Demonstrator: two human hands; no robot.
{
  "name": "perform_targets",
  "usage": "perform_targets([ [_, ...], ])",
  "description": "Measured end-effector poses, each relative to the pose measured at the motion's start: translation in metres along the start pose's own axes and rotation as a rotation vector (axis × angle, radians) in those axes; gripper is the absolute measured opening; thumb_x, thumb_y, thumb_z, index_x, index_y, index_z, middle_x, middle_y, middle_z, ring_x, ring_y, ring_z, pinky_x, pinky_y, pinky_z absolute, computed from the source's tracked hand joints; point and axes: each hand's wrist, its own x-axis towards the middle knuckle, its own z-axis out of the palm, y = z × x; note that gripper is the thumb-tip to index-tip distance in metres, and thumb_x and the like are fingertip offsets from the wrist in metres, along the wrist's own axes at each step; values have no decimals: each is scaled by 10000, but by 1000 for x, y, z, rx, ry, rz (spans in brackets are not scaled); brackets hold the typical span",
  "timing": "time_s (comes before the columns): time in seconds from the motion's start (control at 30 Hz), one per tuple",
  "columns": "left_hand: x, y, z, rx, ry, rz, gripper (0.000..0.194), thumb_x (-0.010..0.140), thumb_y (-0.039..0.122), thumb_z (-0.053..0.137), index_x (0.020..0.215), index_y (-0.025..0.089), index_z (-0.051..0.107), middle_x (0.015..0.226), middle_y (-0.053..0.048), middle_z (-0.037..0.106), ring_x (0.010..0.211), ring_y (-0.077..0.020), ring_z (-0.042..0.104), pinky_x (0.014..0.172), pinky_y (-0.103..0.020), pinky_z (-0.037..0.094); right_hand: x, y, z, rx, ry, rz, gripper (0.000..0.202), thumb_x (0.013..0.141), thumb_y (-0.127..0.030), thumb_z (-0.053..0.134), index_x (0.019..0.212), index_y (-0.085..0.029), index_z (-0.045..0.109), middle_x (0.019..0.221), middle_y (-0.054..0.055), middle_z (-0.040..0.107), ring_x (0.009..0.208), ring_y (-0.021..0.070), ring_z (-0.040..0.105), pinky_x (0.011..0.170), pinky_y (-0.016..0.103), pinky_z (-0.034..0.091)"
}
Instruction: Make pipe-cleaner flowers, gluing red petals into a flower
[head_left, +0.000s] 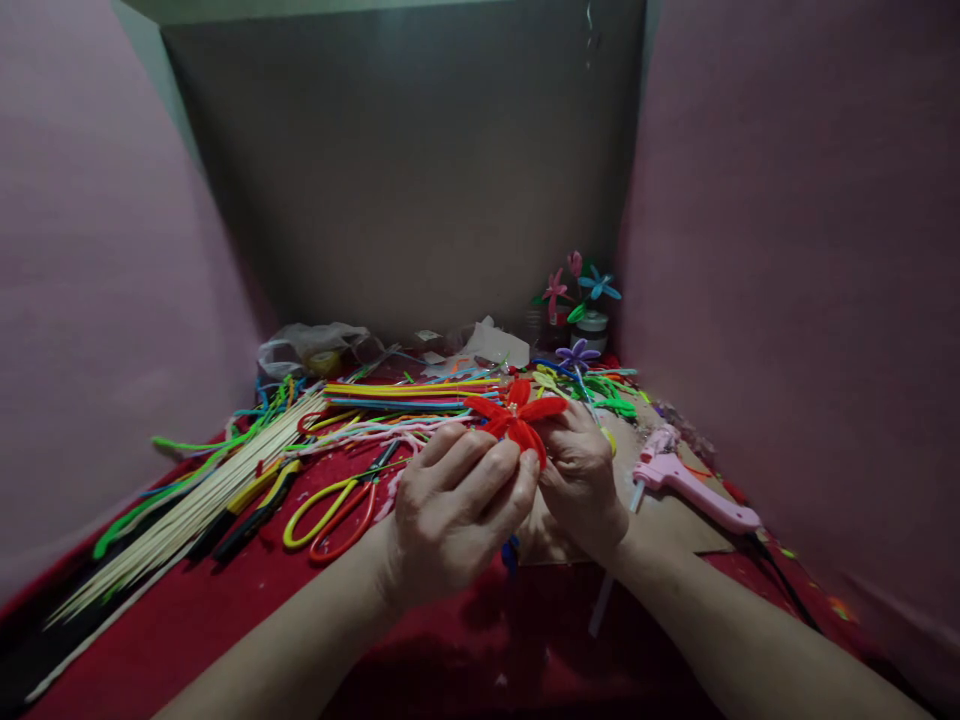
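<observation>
A red pipe-cleaner flower (pixel 523 408) with several fuzzy petals and a pale centre is held up between both hands, above the table. My left hand (pixel 457 500) is closed, its fingers pinching the flower's lower petals from the left. From the right, my right hand (pixel 581 470) is closed on the flower too, its fingertips partly hidden behind the petals. Under the hands lies a brown cardboard sheet (pixel 660 520). Just right of my right hand, a pink glue gun (pixel 694 485) rests on the cardboard, a glue stick (pixel 600 605) near it.
On the left lie wooden sticks (pixel 202 510), black-and-yellow pliers (pixel 255 505) and red-and-yellow scissors (pixel 341 510). Coloured pipe cleaners (pixel 412 392) spread behind. Finished flowers (pixel 581 285) stand by a jar (pixel 590 330) at the back right, near a purple flower (pixel 577 355). A plastic bag (pixel 315 345) lies back left.
</observation>
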Motion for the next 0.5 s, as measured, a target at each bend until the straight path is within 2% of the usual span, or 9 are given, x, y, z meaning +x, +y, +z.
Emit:
perform_targets([
  [0.13, 2, 1, 2, 15, -52, 16, 223, 791, 113, 491, 981, 165, 596, 865, -81, 645, 827, -192, 556, 729, -350, 430, -1, 1, 0, 9, 0, 10, 182, 793, -210, 478, 842, -201, 653, 839, 61, 628, 797, 208, 503, 753, 364, 388],
  [0.37, 7, 3, -4, -248, 13, -195, 291, 731, 88, 558, 1012, 163, 535, 870, -75, 638, 791, -183, 545, 719, -349, 428, 3, -3, -2, 34, -6, 14, 201, 813, -216, 468, 706, -199, 637, 726, 58, 600, 774, 204, 513, 725, 353, 392],
  [0.43, 7, 3, -7, -256, 23, -181, 286, 724, 79, 567, 995, 163, 532, 850, -68, 641, 774, -177, 543, 712, -344, 421, 2, -3, -1, 83, 0, 54, 203, 807, -214, 487, 671, -191, 635, 721, 57, 596, 776, 202, 507, 727, 354, 387],
  [0.5, 5, 2, -8, -253, 23, -143, 292, 712, 86, 586, 988, 168, 536, 830, -60, 645, 758, -175, 539, 707, -342, 414, 2, -2, 2, 210, 20, 172, 225, 798, -239, 520, 603, -184, 618, 660, 36, 573, 715, 182, 496, 684, 332, 387],
])
